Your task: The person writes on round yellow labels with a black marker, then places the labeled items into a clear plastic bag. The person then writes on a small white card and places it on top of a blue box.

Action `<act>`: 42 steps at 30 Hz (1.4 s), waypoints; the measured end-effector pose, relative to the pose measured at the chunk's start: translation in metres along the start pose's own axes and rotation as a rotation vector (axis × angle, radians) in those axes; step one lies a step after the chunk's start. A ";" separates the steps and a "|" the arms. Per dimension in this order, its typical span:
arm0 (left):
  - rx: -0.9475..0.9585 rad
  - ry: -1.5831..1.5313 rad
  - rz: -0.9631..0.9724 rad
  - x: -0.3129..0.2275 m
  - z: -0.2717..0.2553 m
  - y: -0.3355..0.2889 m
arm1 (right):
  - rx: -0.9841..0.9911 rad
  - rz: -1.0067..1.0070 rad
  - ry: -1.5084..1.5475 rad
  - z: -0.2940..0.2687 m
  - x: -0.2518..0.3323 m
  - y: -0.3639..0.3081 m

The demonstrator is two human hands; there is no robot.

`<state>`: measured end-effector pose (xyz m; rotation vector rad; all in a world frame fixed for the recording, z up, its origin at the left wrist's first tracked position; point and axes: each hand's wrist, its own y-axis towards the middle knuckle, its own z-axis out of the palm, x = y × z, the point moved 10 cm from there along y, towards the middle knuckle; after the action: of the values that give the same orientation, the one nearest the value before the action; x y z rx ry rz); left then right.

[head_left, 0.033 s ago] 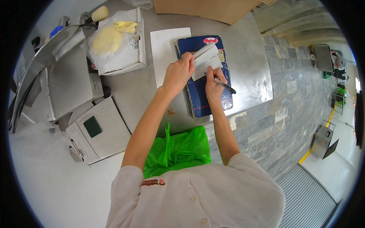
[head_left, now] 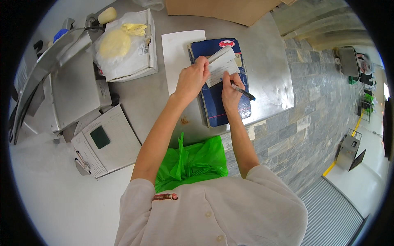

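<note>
A dark blue hardcover book point(head_left: 215, 108) lies on the metal table. On top of it rests a small pad of paper slips point(head_left: 221, 63) with its upper leaves lifted. My left hand point(head_left: 193, 80) is closed, its thumb and fingers pinching the pad's left edge. My right hand point(head_left: 232, 91) is closed round a dark-capped pen point(head_left: 243, 91), whose capped end points away to the lower right. The fingertips of that hand touch the pad's lower part; the pen's writing tip is hidden behind them. A white sheet of paper point(head_left: 174, 45) lies partly under the book.
At left stands a white box point(head_left: 152, 41) with a plastic-wrapped yellow round item point(head_left: 115, 43), beside a metal machine point(head_left: 78, 98). Nearer lies a clipboard point(head_left: 117, 141) with papers. A green plastic bag point(head_left: 197, 160) hangs at the near edge; a cardboard box point(head_left: 221, 10) stands at the back.
</note>
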<state>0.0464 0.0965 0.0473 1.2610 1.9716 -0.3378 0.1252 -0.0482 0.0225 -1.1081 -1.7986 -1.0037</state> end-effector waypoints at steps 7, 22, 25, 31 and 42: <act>0.076 0.052 0.082 -0.010 0.009 -0.004 | -0.055 0.148 0.281 -0.010 -0.014 0.010; 0.039 0.155 0.009 -0.025 0.017 -0.019 | 0.010 0.147 0.263 -0.018 -0.024 0.034; 0.029 0.140 -0.016 -0.026 0.016 -0.018 | 0.016 0.086 0.160 -0.017 -0.020 0.036; 0.041 0.114 -0.050 -0.024 0.016 -0.016 | 0.021 0.141 0.208 -0.017 -0.032 0.034; 0.014 0.075 -0.058 -0.021 0.015 -0.016 | 0.019 0.117 0.138 -0.018 -0.025 0.036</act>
<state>0.0441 0.0661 0.0498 1.2433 2.0756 -0.3386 0.1703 -0.0610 0.0150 -1.0925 -1.6118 -0.9679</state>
